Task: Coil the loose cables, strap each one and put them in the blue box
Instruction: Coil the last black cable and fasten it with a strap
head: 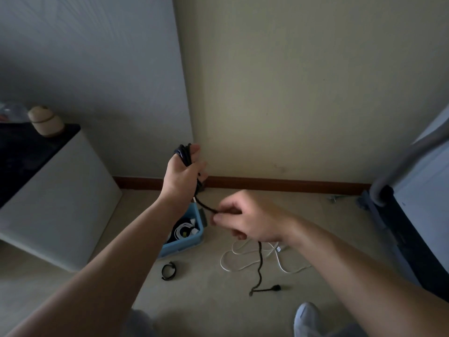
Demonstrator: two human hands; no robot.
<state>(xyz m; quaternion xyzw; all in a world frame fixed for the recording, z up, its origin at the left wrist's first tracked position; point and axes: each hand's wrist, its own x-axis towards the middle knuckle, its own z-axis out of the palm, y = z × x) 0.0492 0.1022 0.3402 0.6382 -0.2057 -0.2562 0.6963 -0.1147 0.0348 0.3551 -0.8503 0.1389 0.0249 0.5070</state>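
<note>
Above the pale tiled floor [194, 300], in front of the cream wall [303, 93]: your two bare hands and one dark braided cable [260, 263].

Your left hand [182, 176], raised, palm toward you: clenched around several loops of the dark braided cable, the bundle showing between thumb and fingers.

Your right hand [245, 220], lower and to the right: pinching the same cable between thumb and forefinger, the short run between the hands drawn nearly straight. Below this hand the cable hangs down to the floor, its dark plug end lying flat there.

Light blue plastic box [194, 235]: on the floor beneath your left forearm, open, holding a coiled white cable and other items too small to tell.

Loose white cable [243, 263]: uncoiled on the floor, just right of the box, under your right hand.

Small black looped strap [168, 271]: on the floor, just in front of the box.

White cabinet with a dark top [60, 195]: at left, a round beige jar [46, 121] standing on it.

Pale shoe [307, 317]: bottom edge, right.
</note>
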